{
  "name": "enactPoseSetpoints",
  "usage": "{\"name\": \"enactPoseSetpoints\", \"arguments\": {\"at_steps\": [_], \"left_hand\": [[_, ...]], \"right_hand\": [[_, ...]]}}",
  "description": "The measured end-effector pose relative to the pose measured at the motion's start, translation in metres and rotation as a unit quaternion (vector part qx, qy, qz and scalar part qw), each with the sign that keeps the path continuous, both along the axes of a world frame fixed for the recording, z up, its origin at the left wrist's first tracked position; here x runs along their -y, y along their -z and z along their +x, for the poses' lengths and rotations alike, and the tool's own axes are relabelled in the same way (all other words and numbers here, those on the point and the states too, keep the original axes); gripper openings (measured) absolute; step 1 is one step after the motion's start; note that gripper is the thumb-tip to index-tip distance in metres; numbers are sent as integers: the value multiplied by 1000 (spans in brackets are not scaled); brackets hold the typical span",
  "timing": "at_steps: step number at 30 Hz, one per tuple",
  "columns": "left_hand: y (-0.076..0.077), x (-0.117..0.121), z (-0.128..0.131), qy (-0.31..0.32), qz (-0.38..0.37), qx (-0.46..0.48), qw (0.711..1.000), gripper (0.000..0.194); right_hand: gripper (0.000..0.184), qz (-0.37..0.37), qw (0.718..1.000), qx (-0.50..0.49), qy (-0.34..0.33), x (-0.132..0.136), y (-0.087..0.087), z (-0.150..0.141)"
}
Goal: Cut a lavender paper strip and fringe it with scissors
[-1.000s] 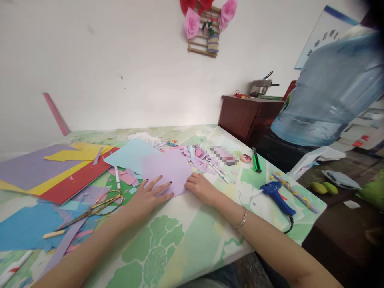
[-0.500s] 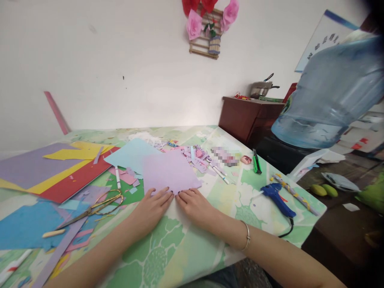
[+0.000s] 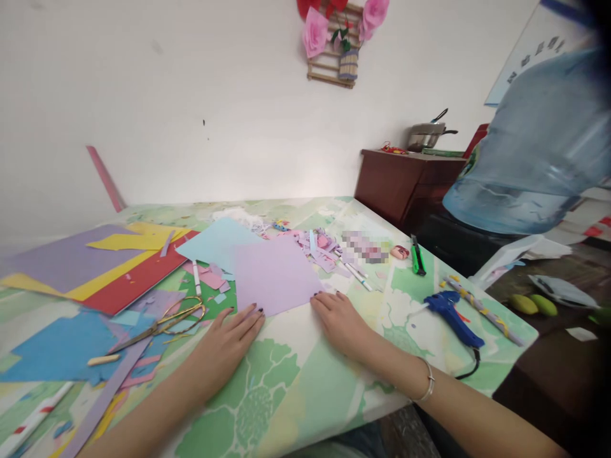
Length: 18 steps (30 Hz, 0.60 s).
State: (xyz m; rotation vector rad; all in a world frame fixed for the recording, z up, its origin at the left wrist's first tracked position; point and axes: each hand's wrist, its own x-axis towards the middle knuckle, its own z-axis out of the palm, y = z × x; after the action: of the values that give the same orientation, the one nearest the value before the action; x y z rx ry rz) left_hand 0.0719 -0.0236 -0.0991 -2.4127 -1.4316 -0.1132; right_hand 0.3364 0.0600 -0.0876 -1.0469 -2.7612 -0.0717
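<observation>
A square sheet of light purple paper (image 3: 279, 273) lies flat on the patterned tablecloth (image 3: 286, 394). My left hand (image 3: 237, 334) rests with fingers stretched out at the sheet's near left corner. At its near right corner is my right hand (image 3: 338, 320), palm down, fingertips at the paper's edge. Neither hand grips anything. Behind the purple sheet and partly under it lies a light blue sheet (image 3: 217, 238). Gold-handled scissors (image 3: 165, 326) lie left of my left hand, over paper scraps.
Red (image 3: 143, 280), yellow and purple sheets lie at the left, above blue paper (image 3: 62, 346). Purple cuttings (image 3: 319, 248) and markers (image 3: 358, 277) lie beyond the sheet. A blue glue gun (image 3: 456, 318), green cutter (image 3: 418, 256) and wrapped stick (image 3: 484, 310) are at the right, near the table edge.
My hands have moved apart along the sheet's near edge, the left one leftward and the right one rightward. The whole view has shifted slightly; the sheet stays flat.
</observation>
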Motion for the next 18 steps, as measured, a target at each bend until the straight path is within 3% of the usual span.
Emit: {"name": "enactPoseSetpoints", "arguments": {"at_steps": [12,18], "left_hand": [[1,29,-14,-72,4,17,997,52],[-6,19,-8,-83,-17,35,996,51]], "right_hand": [[42,-12,999,14,45,-6,2,15],[40,46,997,57,15,-1,0,1]]}}
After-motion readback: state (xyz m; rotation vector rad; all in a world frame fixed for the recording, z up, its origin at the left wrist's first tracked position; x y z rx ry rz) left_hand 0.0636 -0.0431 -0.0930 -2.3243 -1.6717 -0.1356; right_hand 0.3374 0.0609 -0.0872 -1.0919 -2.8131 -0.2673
